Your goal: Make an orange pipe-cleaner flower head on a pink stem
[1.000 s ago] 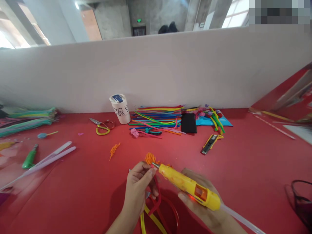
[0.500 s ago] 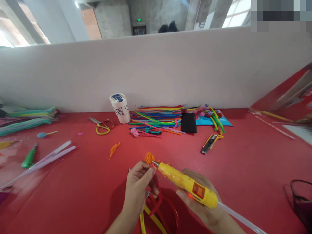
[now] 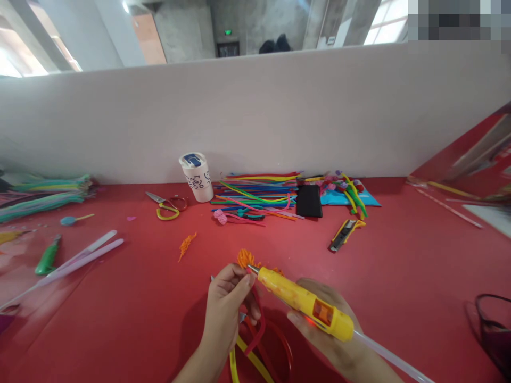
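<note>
Between thumb and fingers, my left hand [image 3: 231,298] pinches a red pipe cleaner [image 3: 258,334] whose tail hangs down below. Orange fuzzy loops [image 3: 244,258] stick out at the top of that pinch, with more orange strands trailing to the right behind the tool. My right hand [image 3: 323,324] is wrapped round a yellow hot glue gun [image 3: 303,300], a clear glue stick [image 3: 391,355] running out of its back end. Its metal nozzle touches or nearly touches the base of the orange loops. Scissors with red and yellow handles [image 3: 255,361] lie under my hands, partly hidden.
Farther back are a second pair of scissors [image 3: 167,208], a white cup [image 3: 197,178], many coloured pipe cleaners [image 3: 255,194], a black phone [image 3: 309,201] and a utility knife [image 3: 342,235]. An orange scrap [image 3: 186,246] lies left of centre. A green-handled tool [image 3: 48,256] is at far left.
The glue gun has shifted very slightly left, its nozzle staying at the orange loops. My left hand has barely moved.
</note>
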Demonstrator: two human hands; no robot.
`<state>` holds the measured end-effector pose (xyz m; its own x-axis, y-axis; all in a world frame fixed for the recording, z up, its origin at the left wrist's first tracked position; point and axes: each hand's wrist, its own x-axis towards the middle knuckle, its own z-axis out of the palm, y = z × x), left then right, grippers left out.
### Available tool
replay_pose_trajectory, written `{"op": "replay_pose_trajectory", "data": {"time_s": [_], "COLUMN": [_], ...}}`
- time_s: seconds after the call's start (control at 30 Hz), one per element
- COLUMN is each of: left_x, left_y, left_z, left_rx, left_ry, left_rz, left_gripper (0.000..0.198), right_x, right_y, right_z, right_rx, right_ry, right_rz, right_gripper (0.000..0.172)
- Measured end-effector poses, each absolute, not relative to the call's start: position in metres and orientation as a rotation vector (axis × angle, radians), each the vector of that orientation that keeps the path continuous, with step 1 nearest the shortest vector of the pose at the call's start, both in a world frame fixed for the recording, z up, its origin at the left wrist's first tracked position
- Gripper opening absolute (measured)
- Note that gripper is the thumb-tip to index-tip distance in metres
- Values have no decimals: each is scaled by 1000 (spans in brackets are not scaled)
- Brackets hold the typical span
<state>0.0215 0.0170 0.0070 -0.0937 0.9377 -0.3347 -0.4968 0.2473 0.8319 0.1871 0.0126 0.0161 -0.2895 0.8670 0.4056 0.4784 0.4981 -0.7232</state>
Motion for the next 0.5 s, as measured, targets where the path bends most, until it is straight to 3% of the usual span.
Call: {"op": "replay_pose_trajectory", "data": {"time_s": [0.5], "left_x": [21], "left_y": [17], "left_z": [6], "left_rx": [541], "left_ry": [1090], "left_rz": [1302], "left_gripper": [30], "right_x": [188], "right_y": [14], "right_z": [17], "right_rx": [-1128], "right_ry": [-1940], "right_rz": [633], "right_gripper": [22]}}
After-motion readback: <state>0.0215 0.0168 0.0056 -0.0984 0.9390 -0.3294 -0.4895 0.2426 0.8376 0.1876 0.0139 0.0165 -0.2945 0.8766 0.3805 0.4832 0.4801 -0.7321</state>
